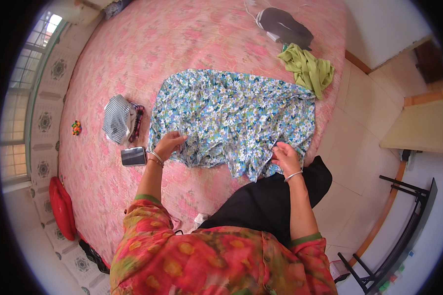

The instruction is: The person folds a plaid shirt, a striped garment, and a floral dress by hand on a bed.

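Observation:
A blue daisy-print cloth garment [229,110] lies spread and wrinkled on the pink floral bedspread [133,59] before me. My left hand [171,144] pinches the cloth near its lower left part, with thumb and fingers together. At the lower right, my right hand [285,156] holds a pale-piped edge of the same garment between thumb and fingers. Part of the cloth there is raised in folds. Its lower right part lies close to my black-clothed leg [254,202].
Left of the garment are folded clothes [120,120], a smartphone [133,156] and a small colourful beaded object [76,127]. A green cloth [307,70] touches its upper right corner, below a dark bundle [286,27]. A red cushion [62,208] lies at the bed's left edge.

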Motion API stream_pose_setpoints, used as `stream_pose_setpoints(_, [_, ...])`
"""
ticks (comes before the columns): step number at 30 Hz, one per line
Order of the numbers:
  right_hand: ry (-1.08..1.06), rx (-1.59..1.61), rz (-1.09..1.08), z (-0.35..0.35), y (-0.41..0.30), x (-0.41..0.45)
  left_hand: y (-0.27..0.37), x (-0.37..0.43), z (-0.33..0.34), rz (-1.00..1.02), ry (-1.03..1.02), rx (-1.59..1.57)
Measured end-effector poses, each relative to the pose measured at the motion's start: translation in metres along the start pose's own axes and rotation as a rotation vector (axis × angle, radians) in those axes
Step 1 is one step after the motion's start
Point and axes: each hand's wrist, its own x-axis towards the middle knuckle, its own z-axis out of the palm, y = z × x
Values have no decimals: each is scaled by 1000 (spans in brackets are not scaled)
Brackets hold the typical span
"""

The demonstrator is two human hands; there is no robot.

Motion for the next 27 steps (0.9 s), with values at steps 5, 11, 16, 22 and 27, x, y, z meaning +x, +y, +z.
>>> stream_pose_setpoints(5, [30, -203, -93, 15, 25, -16, -29, -9, 7, 3, -14, 44])
stream_pose_setpoints(11, [110, -612, -329, 32, 47, -41, -47, -5, 7, 168, 71, -7])
stream_pose_setpoints(16, [-46, -779, -311, 56, 20, -69, -36, -31, 19, 48, 53, -374])
stream_pose_setpoints(22, [-191, -910, -424, 73, 38, -61, -49, -14, 22, -4, 178, 85])
stream_pose_setpoints(27, [-194, -836, -529, 72, 46, -52, -34, -26, 39, 73, 157, -11])
